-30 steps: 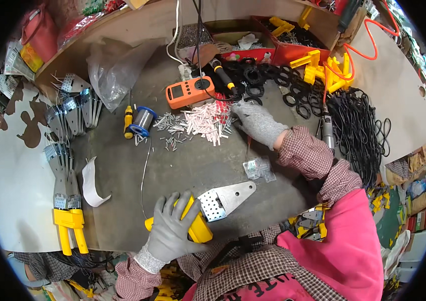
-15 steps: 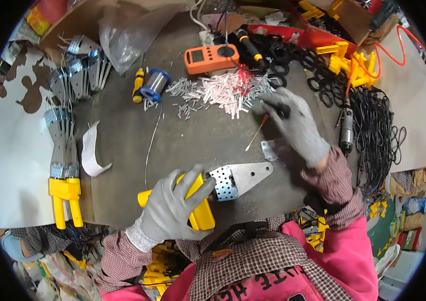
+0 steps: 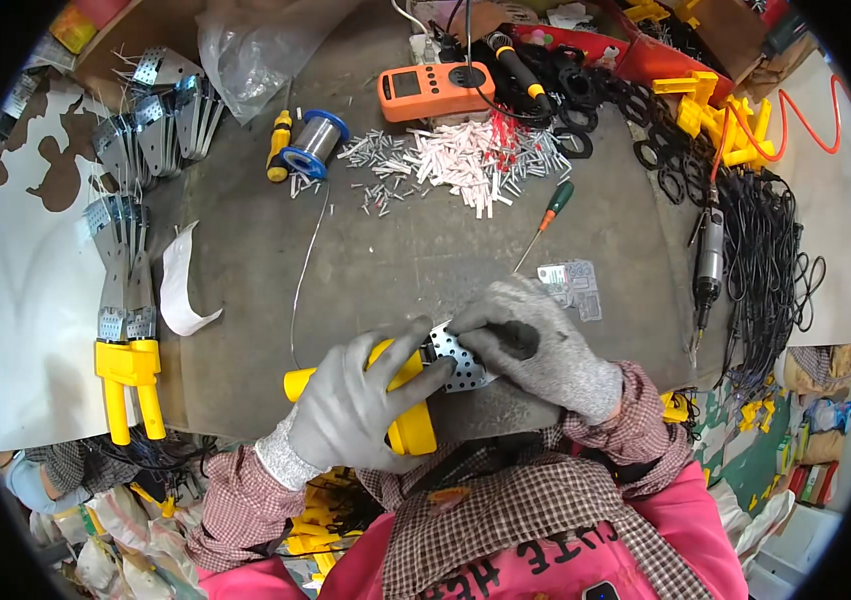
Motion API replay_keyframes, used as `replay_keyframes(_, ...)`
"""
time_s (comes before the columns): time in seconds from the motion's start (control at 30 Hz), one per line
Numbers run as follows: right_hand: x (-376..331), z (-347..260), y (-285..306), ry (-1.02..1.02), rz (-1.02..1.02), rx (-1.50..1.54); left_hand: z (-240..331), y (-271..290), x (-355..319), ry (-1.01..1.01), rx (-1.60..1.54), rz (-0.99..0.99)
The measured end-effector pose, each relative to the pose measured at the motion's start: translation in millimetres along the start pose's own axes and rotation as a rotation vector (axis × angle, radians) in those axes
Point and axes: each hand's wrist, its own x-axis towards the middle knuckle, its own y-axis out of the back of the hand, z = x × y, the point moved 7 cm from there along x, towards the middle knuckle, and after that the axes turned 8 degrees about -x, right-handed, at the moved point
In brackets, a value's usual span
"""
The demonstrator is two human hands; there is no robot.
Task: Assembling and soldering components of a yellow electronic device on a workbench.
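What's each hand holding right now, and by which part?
The left hand grips the yellow plastic housing across its middle. The right hand is at the perforated metal plate; whether it pinches anything cannot be told.

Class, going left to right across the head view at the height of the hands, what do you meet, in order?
Yellow pieces, white strip, left hand, perforated plate, right hand, grey driver, black cables.

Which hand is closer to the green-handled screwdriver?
Right. The right hand is below the green-handled screwdriver in the picture; the left hand, on the yellow plastic part, is farther away, lower left.
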Motion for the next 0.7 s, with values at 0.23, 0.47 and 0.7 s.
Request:
replay_keyframes(0.23,0,-1,-17,0.045,0.070,0.113,-3,-9,-5,-0.039,-0.162,0.046)
replay_keyframes(0.47,-3,-4,-19,0.108,0.093,0.036,-3,-11,-2,0.016,-0.222,-0.008)
replay_keyframes(0.7,-17,-30,-24,0.128,0.165,-0.356,2,-11,-4,0.019,-0.212,0.040)
